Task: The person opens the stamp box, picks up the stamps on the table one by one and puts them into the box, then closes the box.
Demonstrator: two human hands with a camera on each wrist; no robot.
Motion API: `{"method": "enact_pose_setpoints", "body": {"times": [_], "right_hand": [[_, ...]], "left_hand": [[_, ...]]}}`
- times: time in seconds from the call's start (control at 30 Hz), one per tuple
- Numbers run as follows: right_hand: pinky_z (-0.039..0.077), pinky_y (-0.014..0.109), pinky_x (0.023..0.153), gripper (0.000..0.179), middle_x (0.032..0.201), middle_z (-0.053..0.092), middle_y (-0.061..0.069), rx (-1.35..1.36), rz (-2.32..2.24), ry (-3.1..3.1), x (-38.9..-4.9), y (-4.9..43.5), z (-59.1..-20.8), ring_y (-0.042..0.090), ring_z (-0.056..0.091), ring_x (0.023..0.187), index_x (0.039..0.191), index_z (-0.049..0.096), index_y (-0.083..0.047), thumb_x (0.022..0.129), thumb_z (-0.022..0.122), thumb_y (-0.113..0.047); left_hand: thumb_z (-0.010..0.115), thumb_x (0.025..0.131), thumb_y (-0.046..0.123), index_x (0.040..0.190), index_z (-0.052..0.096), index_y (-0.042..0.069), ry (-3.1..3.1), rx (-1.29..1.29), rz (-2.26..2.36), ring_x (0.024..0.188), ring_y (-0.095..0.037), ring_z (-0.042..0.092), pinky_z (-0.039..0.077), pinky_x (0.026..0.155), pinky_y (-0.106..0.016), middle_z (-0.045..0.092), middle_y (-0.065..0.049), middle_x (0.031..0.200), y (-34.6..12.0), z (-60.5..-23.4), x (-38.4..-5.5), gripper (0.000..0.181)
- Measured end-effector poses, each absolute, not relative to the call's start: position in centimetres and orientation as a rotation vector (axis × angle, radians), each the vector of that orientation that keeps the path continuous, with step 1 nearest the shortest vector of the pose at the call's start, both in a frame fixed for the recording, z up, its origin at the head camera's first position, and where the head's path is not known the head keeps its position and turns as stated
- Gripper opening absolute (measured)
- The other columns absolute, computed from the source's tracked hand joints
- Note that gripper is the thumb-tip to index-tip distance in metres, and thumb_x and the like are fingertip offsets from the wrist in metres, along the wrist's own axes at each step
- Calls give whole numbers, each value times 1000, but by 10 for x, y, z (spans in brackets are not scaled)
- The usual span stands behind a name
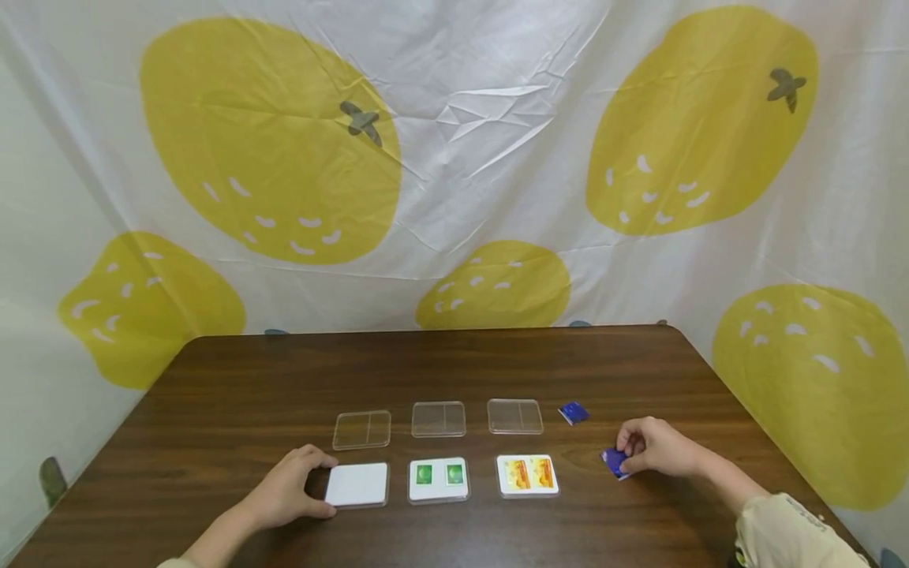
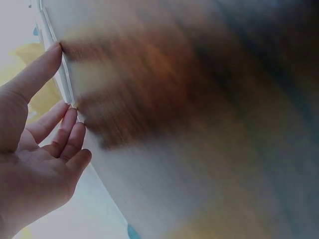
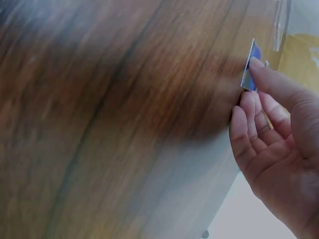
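My left hand (image 1: 287, 485) holds the left end of a shallow clear case with a blank white top (image 1: 357, 484); the thumb is at its near corner and the fingers at its far corner. In the left wrist view the fingertips meet the case's edge (image 2: 66, 82). On the right, my right hand (image 1: 663, 448) pinches a small blue flat packet (image 1: 614, 462) at the table surface. The right wrist view shows the thumb on that packet (image 3: 252, 59), edge-on. Behind it lies a second blue packet (image 1: 574, 412).
Right of the white-topped case sit a case with two green pictures (image 1: 438, 480) and one with two orange pictures (image 1: 528, 476). Three clear divided lids (image 1: 362, 430) lie in a row behind. All rest on a brown wooden table (image 1: 426, 363) before a lemon-print curtain (image 1: 483, 158).
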State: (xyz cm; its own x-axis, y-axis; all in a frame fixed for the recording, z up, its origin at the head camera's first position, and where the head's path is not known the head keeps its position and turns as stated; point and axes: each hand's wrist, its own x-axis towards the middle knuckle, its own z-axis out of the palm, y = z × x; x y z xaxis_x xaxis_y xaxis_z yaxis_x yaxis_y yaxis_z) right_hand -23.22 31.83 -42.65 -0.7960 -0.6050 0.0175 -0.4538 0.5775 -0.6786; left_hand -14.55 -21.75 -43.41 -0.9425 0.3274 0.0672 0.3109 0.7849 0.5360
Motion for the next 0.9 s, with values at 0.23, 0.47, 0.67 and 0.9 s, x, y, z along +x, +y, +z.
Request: {"method": "enact_pose_setpoints", "body": {"times": [0.23, 0.47, 0.67, 0.9], "right_hand": [[44, 22, 49, 22, 72, 55, 5, -688, -1130, 2551, -232, 318, -428, 4, 49, 60, 85, 59, 8, 69, 72, 0], [44, 24, 47, 20, 73, 55, 4, -564, -1179, 2536, -233, 318, -427, 7, 49, 59, 89, 58, 10, 76, 67, -2], [43, 23, 46, 15, 69, 54, 4, -564, -1195, 2537, -234, 316, -427, 7, 49, 56, 83, 55, 8, 75, 65, -1], [43, 22, 45, 8, 66, 55, 3, -610, -1153, 2581, -235, 314, -426, 6, 49, 53, 78, 56, 6, 76, 63, 2]], "left_hand": [[83, 58, 31, 105, 60, 1, 2930, 522, 870, 99, -29, 51, 41, 85, -49, 56, -4, 100, -217, -434, -146, 60], [83, 58, 31, 105, 60, 1, 2941, 556, 866, 98, -29, 51, 42, 84, -49, 56, -5, 100, -218, -434, -147, 60], [82, 59, 31, 105, 60, 1, 2932, 555, 866, 99, -29, 51, 42, 84, -49, 56, -5, 100, -218, -434, -146, 59], [83, 59, 31, 105, 60, 1, 2928, 530, 861, 99, -30, 51, 41, 85, -50, 56, -5, 101, -218, -434, -146, 59]]}}
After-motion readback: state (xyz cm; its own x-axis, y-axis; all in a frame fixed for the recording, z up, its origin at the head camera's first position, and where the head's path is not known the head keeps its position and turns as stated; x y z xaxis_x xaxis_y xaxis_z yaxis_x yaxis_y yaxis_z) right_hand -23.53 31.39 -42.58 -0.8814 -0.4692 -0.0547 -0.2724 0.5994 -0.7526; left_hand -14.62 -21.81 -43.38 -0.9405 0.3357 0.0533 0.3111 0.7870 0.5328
